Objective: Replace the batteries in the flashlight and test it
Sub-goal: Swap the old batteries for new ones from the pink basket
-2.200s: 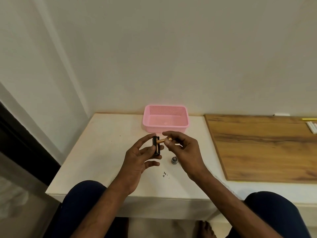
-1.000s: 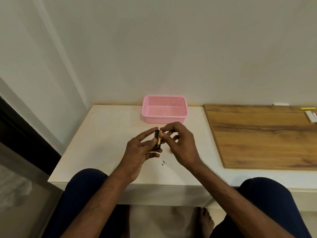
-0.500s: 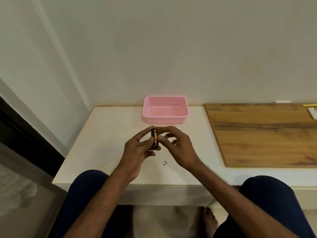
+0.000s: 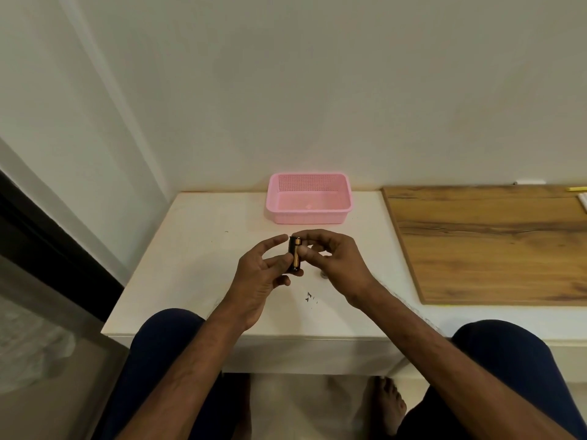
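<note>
My left hand (image 4: 259, 277) holds a small black battery holder (image 4: 291, 253) upright above the white table (image 4: 190, 249), thumb against its side, index finger stretched out over its top. A gold battery (image 4: 297, 254) lies lengthwise in the holder. My right hand (image 4: 341, 258) meets it from the right, fingertips on the battery and the holder's top end. A small round silver and black cap (image 4: 324, 275) rests on the table just under my right hand, mostly hidden. The rest of the flashlight is not in view.
A pink mesh basket (image 4: 309, 215) stands at the back of the table against the wall. A wooden board (image 4: 492, 242) covers the surface to the right. Small dark specks (image 4: 309, 297) lie near the front edge. My knees flank the table.
The gold battery, first held crosswise in my right hand beside the holder, now lies upright in the holder. Both hands have closed together around it.
</note>
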